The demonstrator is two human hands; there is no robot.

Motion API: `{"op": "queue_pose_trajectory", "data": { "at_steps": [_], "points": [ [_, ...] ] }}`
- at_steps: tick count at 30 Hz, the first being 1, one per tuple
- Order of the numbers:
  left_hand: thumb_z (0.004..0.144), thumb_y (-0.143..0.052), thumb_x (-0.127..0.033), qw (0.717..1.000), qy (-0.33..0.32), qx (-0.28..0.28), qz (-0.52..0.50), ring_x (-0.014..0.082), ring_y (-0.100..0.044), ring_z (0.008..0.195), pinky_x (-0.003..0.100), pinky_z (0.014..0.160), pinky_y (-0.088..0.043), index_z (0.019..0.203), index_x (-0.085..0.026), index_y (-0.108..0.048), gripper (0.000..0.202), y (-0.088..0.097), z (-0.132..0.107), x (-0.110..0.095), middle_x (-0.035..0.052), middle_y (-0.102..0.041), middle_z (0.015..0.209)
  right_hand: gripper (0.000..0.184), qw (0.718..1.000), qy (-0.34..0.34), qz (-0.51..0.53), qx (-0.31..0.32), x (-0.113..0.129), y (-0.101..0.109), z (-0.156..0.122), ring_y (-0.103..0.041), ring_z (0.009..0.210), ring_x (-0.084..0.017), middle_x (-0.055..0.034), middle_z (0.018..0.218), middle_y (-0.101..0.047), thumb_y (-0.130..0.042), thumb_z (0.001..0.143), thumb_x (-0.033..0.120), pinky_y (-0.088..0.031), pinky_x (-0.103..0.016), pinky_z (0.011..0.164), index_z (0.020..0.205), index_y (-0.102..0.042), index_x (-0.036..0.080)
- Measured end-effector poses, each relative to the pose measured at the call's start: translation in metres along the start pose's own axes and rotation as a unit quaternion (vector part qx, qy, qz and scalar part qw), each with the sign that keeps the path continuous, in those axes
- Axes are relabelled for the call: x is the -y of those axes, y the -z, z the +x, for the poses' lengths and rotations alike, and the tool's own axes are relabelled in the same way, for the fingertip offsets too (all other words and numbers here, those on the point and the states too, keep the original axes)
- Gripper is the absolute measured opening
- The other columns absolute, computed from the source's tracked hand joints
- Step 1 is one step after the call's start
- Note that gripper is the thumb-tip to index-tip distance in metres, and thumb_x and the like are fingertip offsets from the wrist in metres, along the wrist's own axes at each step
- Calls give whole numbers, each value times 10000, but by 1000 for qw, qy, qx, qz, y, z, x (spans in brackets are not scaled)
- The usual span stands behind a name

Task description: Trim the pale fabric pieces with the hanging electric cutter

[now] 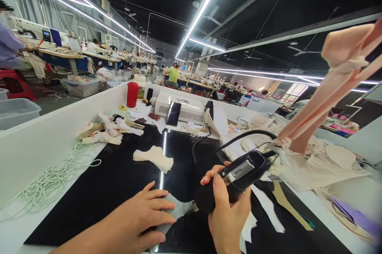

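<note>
My right hand (228,210) is wrapped round a black hand-held electric tool (238,174) whose black cord (238,138) loops away behind it. The tool's tip points at a bunch of peach fabric strips (328,99) that hang in from the upper right. My left hand (140,218) lies flat, fingers stretched out, pressing a pale grey fabric piece (176,210) onto the glossy black work surface (113,182). A small stack of cream fabric pieces (153,158) lies on the black surface beyond my left hand.
A pile of white elastic loops (50,182) lies at left by the white wall. Farther back stand a red cup (132,94), a white machine (182,109) with a phone leaning on it, and fabric scraps (107,128). Cream fabric heaps (322,162) fill the right. Other workers sit at distant sewing tables.
</note>
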State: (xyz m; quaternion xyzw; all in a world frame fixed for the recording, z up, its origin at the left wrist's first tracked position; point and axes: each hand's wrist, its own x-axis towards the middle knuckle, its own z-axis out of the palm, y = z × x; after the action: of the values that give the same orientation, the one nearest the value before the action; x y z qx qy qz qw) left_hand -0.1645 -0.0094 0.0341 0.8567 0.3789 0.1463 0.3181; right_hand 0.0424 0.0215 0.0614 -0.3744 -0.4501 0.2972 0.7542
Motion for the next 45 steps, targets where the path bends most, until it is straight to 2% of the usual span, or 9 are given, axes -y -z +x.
{"op": "queue_pose_trajectory", "data": {
  "at_steps": [4,10,26,30,33,37,40,43,45],
  "points": [
    [963,-614,-253,1000,-2,-1,-1,291,-373,1480,637,1240,-78,1323,-462,-623,416,-1,1,2,-75,-578,1467,307,1000,-6,1,-3,1,3,5,-618,626,-111,59,845,-672,-767,865,345,-537,-282,664,1087,-567,272],
    [957,-613,-247,1000,10,3,3,283,-386,1473,633,1242,-70,1310,-460,-630,413,0,1,-1,-81,-578,1465,332,999,15,6,-47,3,11,17,-608,634,-119,69,818,-661,-803,832,356,-530,-283,676,1060,-578,270],
    [945,-605,-217,1000,7,-8,2,265,-392,1472,619,1244,-83,1313,-491,-618,460,0,1,-1,-97,-581,1461,350,998,5,-8,-59,-3,10,17,-601,623,-117,62,814,-663,-785,828,385,-521,-292,669,1079,-572,267],
    [956,-618,-273,1000,8,-17,-3,262,-396,1470,621,1245,-92,1323,-509,-603,436,-3,-1,4,-98,-576,1466,319,999,3,-22,-36,-3,11,16,-607,634,-114,63,832,-662,-761,861,387,-520,-285,679,1088,-569,275],
    [964,-618,-327,998,24,-64,-9,271,-425,1450,593,1252,-156,1334,-456,-615,392,-10,1,15,-51,-572,1477,321,999,4,-23,-27,-3,11,17,-609,648,-118,59,859,-662,-759,867,392,-525,-289,697,1092,-564,273],
    [954,-593,-300,982,57,-180,-5,269,-558,1314,463,1158,-425,1335,-348,-631,386,-20,7,28,26,-585,1435,333,997,15,-72,-24,0,15,22,-619,656,-134,44,850,-673,-778,841,438,-517,-296,714,1038,-586,250],
    [922,-612,-255,977,78,-197,17,250,-608,1195,403,1079,-483,1274,-276,-655,355,-21,13,24,52,-622,1314,386,995,9,-98,4,4,20,28,-646,747,-180,11,909,-688,-748,842,518,-514,-355,808,1069,-605,241],
    [905,-629,-226,977,99,-187,37,240,-603,1112,389,1010,-484,1154,-238,-669,252,-17,19,14,48,-631,1196,505,988,24,-148,37,10,27,36,-626,1050,-253,-37,1124,-672,-643,890,595,-433,-442,999,1265,-579,263],
    [892,-642,-217,975,115,-187,39,244,-585,1083,403,981,-464,1061,-229,-663,170,-15,25,9,38,-630,1146,573,975,51,-207,56,13,34,39,-560,1172,-283,-59,1225,-628,-597,903,620,-394,-465,1029,1356,-549,274]
  ]
}}
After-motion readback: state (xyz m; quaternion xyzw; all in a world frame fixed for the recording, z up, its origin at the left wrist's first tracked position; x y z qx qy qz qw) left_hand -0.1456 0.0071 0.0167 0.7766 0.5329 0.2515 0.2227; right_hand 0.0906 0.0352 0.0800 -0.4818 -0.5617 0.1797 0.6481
